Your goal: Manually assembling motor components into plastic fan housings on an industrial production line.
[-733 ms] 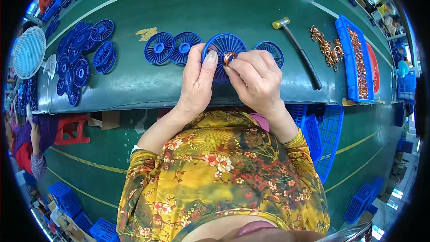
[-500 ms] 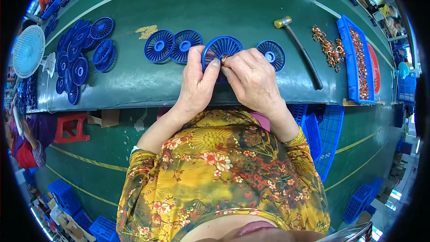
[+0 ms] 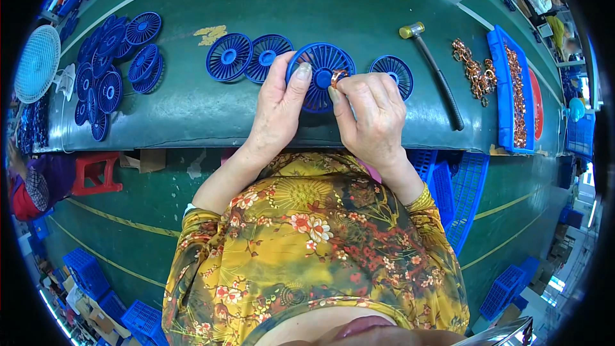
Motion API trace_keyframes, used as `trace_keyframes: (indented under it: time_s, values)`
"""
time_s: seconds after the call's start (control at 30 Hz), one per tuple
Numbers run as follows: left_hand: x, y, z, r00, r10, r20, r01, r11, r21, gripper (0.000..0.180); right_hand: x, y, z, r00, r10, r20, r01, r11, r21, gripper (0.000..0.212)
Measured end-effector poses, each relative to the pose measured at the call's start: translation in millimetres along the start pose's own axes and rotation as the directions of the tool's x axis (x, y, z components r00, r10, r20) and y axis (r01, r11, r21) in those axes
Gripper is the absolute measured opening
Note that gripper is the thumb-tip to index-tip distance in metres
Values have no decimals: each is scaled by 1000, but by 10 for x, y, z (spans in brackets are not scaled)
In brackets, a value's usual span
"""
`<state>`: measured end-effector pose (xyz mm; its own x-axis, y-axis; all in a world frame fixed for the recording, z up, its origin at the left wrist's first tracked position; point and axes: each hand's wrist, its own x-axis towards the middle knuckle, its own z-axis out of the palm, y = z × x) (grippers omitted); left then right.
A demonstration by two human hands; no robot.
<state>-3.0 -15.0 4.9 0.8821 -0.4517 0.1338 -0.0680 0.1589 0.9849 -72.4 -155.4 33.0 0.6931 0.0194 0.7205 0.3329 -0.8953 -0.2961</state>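
While I sit at the big green table (image 3: 359,6), my two hands meet in the middle of it. Far to my right a long blue tray (image 3: 509,90) lies on the table, full of small copper rings. A red tray (image 3: 537,106) lies just past it. Blue crates (image 3: 458,186) stand under the table by my right arm. On my far left a pale round fan grille (image 3: 37,63) rests by the table's end, with a heap of blue wheels (image 3: 106,74) near it. Two more blue wheels (image 3: 246,57) lie side by side just left of my hands, and one small wheel (image 3: 392,72) lies just to the right. A mallet (image 3: 435,77) with a yellow head and black handle lies farther right, beside a loose pile of copper rings (image 3: 473,70). A torn yellow sticker (image 3: 211,33) is stuck flat on the table near the two wheels.

My left hand (image 3: 278,112) holds the blue wheel (image 3: 320,67) by its rim, thumb on top. My right hand (image 3: 375,112) pinches a small copper ring (image 3: 337,77) tight, right at the middle of that wheel.
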Motion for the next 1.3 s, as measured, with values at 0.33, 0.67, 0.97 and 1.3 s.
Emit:
trace_keyframes:
  time_s: [0.33,0.67,0.97,1.3]
  values:
    - [-21,12,-55,988,-133,72,143,977,-157,34,18,-6,1,996,-87,10,86,995,40,14]
    - [-72,30,26,997,68,36,-74,971,227,35,-60,33,17,976,30,214,-45,997,65,14]
    - [-206,304,-253,798,-337,500,520,804,-288,38,-36,-37,-377,970,-149,191,112,975,193,25]
    - [-191,195,-396,966,228,-121,-160,897,412,41,-52,1230,-354,901,431,45,-432,902,20,32]
